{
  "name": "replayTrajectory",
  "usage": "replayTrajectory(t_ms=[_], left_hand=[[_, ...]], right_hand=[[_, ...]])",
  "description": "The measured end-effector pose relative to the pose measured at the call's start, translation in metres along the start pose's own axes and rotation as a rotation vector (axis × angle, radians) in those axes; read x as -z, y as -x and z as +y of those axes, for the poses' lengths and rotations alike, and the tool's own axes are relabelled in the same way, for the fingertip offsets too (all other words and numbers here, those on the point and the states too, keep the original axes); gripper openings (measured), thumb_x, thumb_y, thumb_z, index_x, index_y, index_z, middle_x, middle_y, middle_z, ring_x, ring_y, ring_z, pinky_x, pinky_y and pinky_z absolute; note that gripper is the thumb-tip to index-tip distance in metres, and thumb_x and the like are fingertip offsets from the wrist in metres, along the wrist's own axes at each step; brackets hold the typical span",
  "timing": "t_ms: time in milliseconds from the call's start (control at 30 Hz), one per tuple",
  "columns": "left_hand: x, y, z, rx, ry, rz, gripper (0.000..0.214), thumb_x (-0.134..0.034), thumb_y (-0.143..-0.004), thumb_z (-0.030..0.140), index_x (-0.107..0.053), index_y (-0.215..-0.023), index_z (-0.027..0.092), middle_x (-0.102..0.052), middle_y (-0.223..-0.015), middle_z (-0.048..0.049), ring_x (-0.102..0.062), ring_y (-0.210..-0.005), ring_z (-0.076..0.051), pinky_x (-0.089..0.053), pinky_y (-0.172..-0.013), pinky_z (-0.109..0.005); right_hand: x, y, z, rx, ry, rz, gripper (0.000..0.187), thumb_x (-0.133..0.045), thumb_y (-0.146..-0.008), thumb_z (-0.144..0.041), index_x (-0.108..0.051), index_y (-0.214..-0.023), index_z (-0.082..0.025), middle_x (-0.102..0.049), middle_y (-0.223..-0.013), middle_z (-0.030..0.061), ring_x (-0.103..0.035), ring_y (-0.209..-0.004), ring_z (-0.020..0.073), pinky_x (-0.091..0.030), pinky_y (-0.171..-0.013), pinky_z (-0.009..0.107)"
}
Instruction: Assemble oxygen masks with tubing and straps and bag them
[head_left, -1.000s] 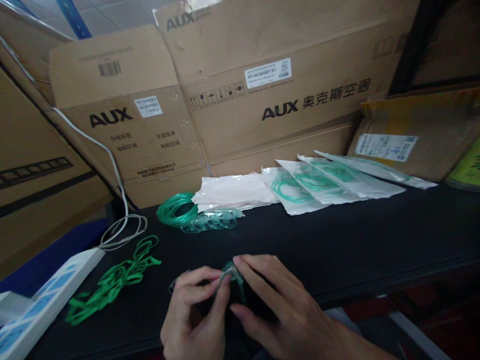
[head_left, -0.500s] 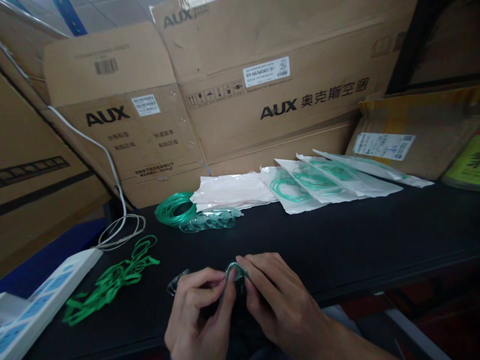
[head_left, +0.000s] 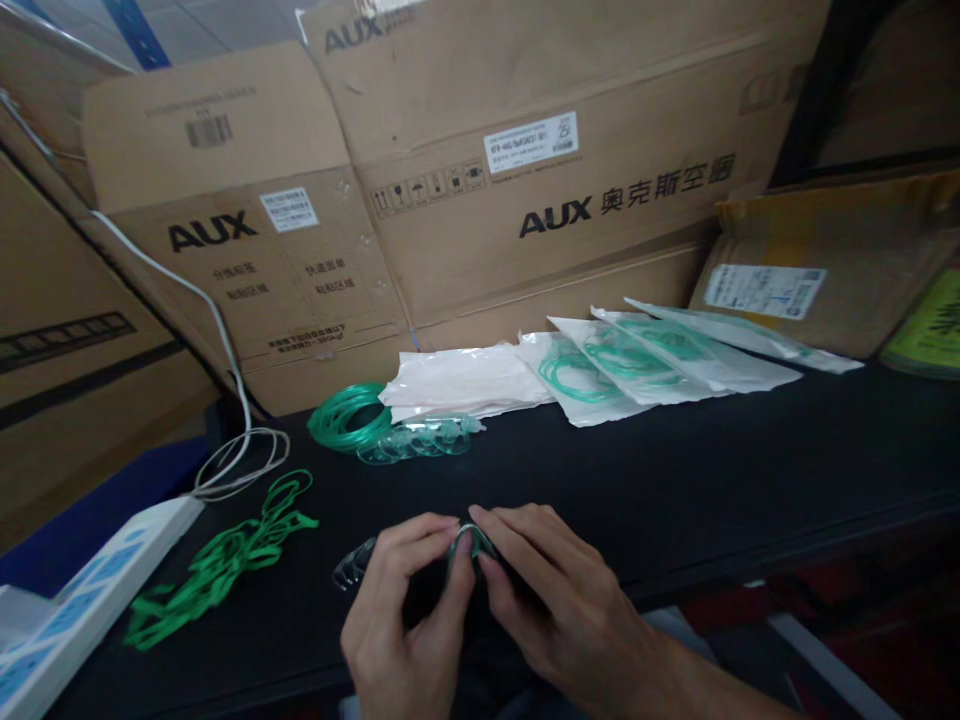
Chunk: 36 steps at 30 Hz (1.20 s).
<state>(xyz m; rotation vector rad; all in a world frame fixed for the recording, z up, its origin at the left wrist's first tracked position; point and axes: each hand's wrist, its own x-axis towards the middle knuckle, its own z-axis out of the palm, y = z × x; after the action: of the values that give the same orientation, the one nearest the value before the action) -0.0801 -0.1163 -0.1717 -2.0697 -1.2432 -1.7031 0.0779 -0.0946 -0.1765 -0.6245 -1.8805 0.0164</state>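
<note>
The left hand (head_left: 401,610) and right hand (head_left: 566,595) pinch one greenish piece (head_left: 481,541). Four tubing pouches (head_left: 675,368) and one green coil (head_left: 328,424) lie beyond

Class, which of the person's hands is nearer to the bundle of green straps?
Left: the left hand lies to the right of the green straps, pinching a clear greenish piece; the right hand is farther right, at the piece's other side.
</note>
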Motion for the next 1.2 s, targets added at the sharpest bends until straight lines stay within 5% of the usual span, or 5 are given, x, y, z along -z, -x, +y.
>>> replayTrajectory(t_ms=[833,1200], left_hand=[[0.0009,-0.0008,-0.0016,-0.128,-0.108,-0.049,0.021,-0.074,-0.082,0.002,-0.070,-0.091,0.021,-0.072,-0.094,-0.0015,-0.067,-0.076,-0.013,-0.057,-0.065,-0.024],[-0.0010,-0.0026,-0.0009,-0.067,-0.039,-0.005,0.020,-0.072,-0.083,0.004,-0.069,-0.096,0.019,-0.074,-0.092,-0.0029,-0.071,-0.080,-0.016,-0.058,-0.069,-0.026]], right_hand=[[-0.0060,-0.0002,0.0041,-0.081,-0.076,0.009,0.022,-0.045,-0.102,-0.010,-0.063,-0.091,-0.017,-0.066,-0.076,0.0036,-0.063,-0.067,0.0155,-0.054,-0.064,0.026],[-0.0027,-0.0013,0.0014,-0.014,-0.038,-0.009,0.017,-0.046,-0.103,-0.012,-0.063,-0.104,-0.016,-0.070,-0.082,0.0050,-0.065,-0.072,0.0172,-0.056,-0.073,0.030]])
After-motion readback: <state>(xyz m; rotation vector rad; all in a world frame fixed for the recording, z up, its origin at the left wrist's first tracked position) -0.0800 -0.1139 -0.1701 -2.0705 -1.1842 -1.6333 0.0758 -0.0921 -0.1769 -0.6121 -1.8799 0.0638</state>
